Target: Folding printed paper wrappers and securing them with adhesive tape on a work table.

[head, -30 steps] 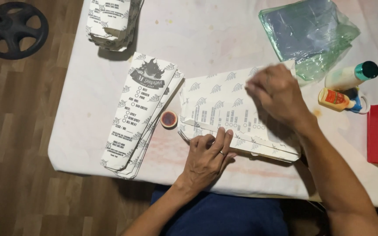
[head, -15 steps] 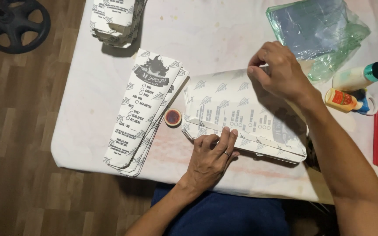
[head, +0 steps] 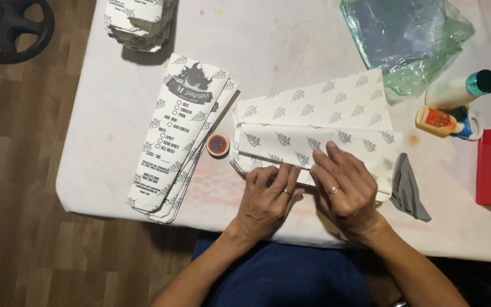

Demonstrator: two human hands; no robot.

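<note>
Since the earlier frame the right hand (head: 348, 185) has been brought down from the sheet's far edge beside the left hand (head: 268, 193). A white leaf-patterned sheet (head: 313, 122), its near flap folded over, is pressed at mid-table under both hands' flattened fingers. Two bottles (head: 461, 90) and one small cap (head: 218, 144) are seen. The near edge is hidden.

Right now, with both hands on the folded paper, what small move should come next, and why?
Probably slide the right hand rightward along the fold, pressing it flat. The upper flap of the paper sheet is folded down toward the person, and both hands sit near its left and middle; the left hand pins the edge, while the right end by the grey cloth looks unpressed.
</note>
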